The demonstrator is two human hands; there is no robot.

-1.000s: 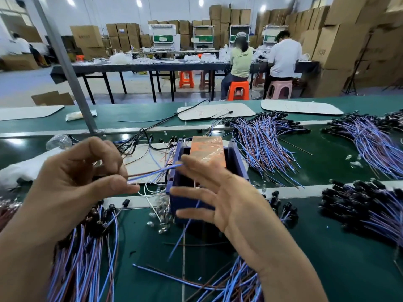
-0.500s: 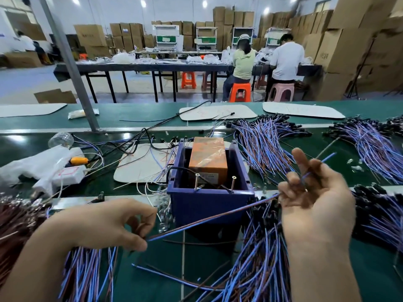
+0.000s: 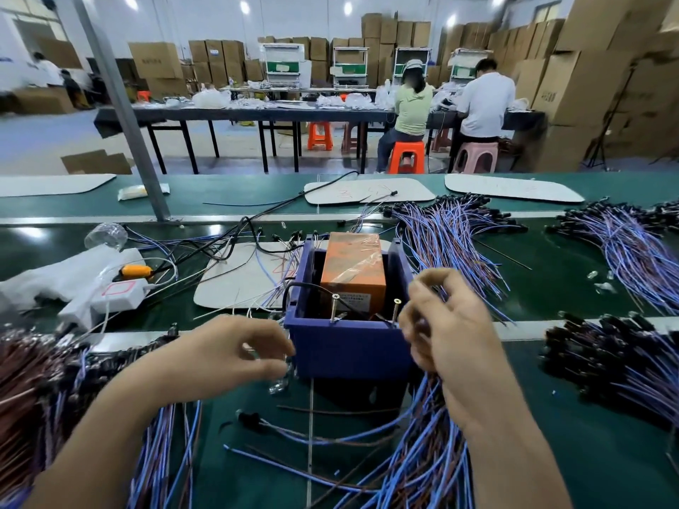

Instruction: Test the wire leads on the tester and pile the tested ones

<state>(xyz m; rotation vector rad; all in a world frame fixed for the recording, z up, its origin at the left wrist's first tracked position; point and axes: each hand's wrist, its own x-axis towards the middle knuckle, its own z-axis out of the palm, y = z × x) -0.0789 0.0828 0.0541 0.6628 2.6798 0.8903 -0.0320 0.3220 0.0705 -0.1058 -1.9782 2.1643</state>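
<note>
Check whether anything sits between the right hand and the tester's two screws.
Nothing visible does. The right hand sits at the right front corner of the tester, close beside the right screw. The gap on to the left screw is open. A thin black cable loops behind both screws, out of the way.

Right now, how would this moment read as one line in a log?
left hand: curled beside blue box | right hand: curled above wire leads, at box's right corner | orange tester: inside box | hold: unclear

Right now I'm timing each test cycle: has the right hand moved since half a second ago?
Yes. The right hand has come left, toward the blue tester box's right front corner.
</note>
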